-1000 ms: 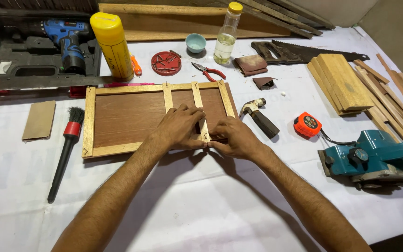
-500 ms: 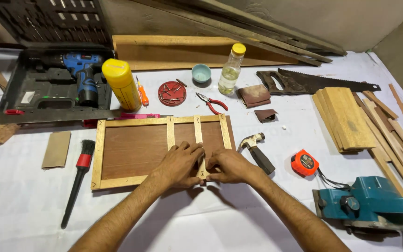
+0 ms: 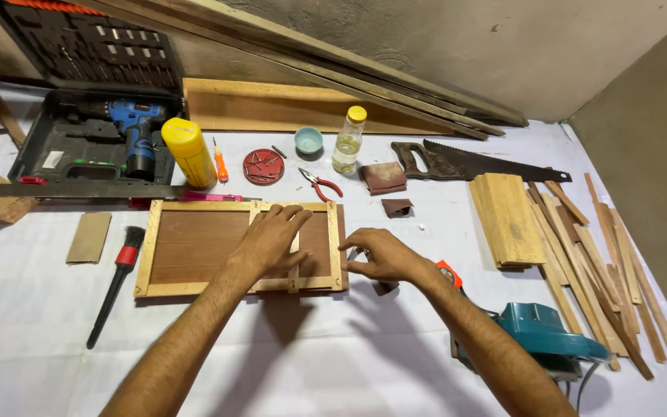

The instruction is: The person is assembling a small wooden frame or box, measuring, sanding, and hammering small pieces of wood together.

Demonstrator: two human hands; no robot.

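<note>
A shallow wooden frame (image 3: 194, 207) with a brown panel lies flat on the white-covered table. My left hand (image 3: 270, 241) rests flat on its right part, fingers spread around a loose upright slat (image 3: 295, 279). Just past the frame's right edge, my right hand (image 3: 384, 256) has its fingertips touching that edge. It lies over the hammer (image 3: 384, 288), of which only a dark bit of handle shows. Whether the fingers grip it is hidden.
Around the frame lie a brush (image 3: 117, 278), steel ruler (image 3: 71, 190), yellow can (image 3: 189, 152), drill case (image 3: 79, 147), lid of nails (image 3: 263, 167) and pliers (image 3: 319, 185). To the right are a bottle (image 3: 347, 140), hand saw (image 3: 472, 164), stacked boards (image 3: 507, 220), an orange tape measure (image 3: 449, 272) and a teal power tool (image 3: 550, 340).
My right hand has left the slat and moved right, off the frame and onto the hammer. My left hand stays on the slat. The view has tilted up.
</note>
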